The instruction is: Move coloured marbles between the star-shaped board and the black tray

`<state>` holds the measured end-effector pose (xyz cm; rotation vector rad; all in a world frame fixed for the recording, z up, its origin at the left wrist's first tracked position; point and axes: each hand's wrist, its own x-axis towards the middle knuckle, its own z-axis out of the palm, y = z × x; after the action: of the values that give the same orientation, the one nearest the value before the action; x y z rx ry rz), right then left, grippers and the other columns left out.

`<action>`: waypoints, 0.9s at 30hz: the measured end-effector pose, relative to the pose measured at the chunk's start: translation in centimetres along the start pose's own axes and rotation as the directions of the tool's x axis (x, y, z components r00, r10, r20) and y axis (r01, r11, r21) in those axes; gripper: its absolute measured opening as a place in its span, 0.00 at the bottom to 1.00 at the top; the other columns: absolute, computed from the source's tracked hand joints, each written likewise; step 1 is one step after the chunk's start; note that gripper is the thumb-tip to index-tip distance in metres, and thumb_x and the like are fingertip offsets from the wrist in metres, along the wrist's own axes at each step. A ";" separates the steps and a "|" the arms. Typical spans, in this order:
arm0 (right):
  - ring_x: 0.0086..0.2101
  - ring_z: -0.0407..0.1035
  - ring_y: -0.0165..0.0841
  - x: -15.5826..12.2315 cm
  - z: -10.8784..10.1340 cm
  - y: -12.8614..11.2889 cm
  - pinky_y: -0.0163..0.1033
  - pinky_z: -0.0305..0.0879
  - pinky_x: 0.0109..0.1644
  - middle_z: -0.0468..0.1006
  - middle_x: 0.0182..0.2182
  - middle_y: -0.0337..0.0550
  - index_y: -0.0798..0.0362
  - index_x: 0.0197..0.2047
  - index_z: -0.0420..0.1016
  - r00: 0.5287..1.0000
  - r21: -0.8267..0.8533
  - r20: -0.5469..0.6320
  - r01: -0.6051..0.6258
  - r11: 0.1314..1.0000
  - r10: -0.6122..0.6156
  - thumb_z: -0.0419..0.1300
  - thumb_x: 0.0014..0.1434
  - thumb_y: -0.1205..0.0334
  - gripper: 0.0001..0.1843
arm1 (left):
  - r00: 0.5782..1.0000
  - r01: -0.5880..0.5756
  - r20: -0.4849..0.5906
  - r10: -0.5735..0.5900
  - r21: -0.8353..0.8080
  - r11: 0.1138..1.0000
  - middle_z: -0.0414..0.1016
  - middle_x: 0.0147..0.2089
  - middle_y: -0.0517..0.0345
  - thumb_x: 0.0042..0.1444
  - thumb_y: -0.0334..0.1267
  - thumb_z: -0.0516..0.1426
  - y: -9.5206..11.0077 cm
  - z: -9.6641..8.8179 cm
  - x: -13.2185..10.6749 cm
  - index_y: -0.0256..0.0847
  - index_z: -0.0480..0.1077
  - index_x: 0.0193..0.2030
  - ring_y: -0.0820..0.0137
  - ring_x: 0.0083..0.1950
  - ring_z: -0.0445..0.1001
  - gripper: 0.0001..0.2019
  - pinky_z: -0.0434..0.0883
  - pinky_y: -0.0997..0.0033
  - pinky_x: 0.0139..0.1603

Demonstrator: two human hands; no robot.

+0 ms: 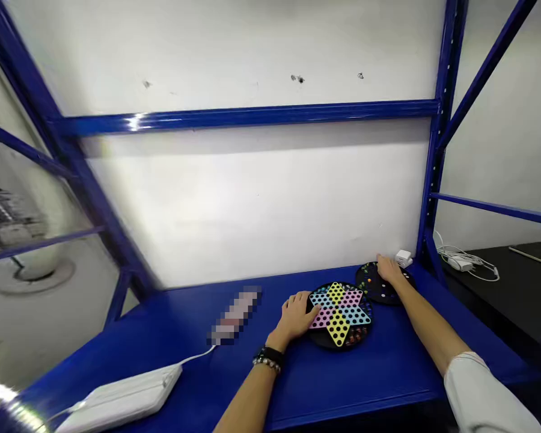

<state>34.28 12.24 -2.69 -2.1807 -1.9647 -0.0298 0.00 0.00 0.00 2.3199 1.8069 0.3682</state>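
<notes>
The left hand (296, 316) rests flat, fingers loose, on the round black star-patterned marble board (340, 313), while the right hand (390, 270) lies open-fingered (gripping nothing) on a round black tray of coloured marbles (379, 287).

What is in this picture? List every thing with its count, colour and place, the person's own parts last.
Table: 1, blue, under everything.
Game board: 1, black with a yellow, pink and blue star, middle of the table.
Round tray: 1, black, holding small coloured marbles, behind the board to the right.
Plug: 1, white, by the wall beyond the tray.
Flat box: 1, white, with a cable, front left.
Side table: 1, black, far right, with white cables.
Bracelets: 2, black and beaded, left wrist.
Left hand: 1, resting on the board's left edge.
Right hand: 1, on the tray.
</notes>
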 end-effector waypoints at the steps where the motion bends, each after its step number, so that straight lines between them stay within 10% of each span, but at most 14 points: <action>1: 0.49 0.71 0.46 -0.1 0.0 0.2 0.44 0.61 0.50 0.76 0.48 0.60 0.59 0.52 0.68 1.000 -0.002 0.006 0.001 1.000 -0.001 0.44 0.68 0.67 0.16 | 1.000 -0.001 0.001 0.001 0.002 1.000 0.65 0.65 0.50 0.60 0.54 0.45 0.0 0.0 0.0 0.42 0.62 0.62 0.56 0.65 0.60 0.28 0.55 0.49 0.66; 16: 0.46 0.71 0.45 -1.1 -2.6 3.6 0.43 0.63 0.43 0.73 0.49 0.58 0.52 0.56 0.65 0.975 0.197 -0.049 -0.203 0.959 0.216 0.45 0.65 0.66 0.18 | 1.000 0.004 0.000 -0.004 -0.022 1.000 0.65 0.64 0.50 0.61 0.53 0.46 0.5 -0.6 -0.3 0.44 0.63 0.61 0.56 0.65 0.60 0.26 0.55 0.50 0.65; 27: 0.48 0.70 0.47 -1.5 -1.6 4.8 0.45 0.63 0.46 0.73 0.49 0.58 0.54 0.51 0.69 0.988 0.112 0.024 -0.156 0.981 0.154 0.52 0.63 0.63 0.14 | 1.000 -0.001 -0.005 0.001 -0.026 1.000 0.65 0.64 0.50 0.61 0.53 0.46 0.2 -0.3 -0.1 0.44 0.62 0.61 0.56 0.65 0.60 0.26 0.55 0.51 0.65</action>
<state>39.05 10.06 -2.00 -2.2582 -1.7519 0.1199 0.10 -0.15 0.37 2.3045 1.7925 0.3963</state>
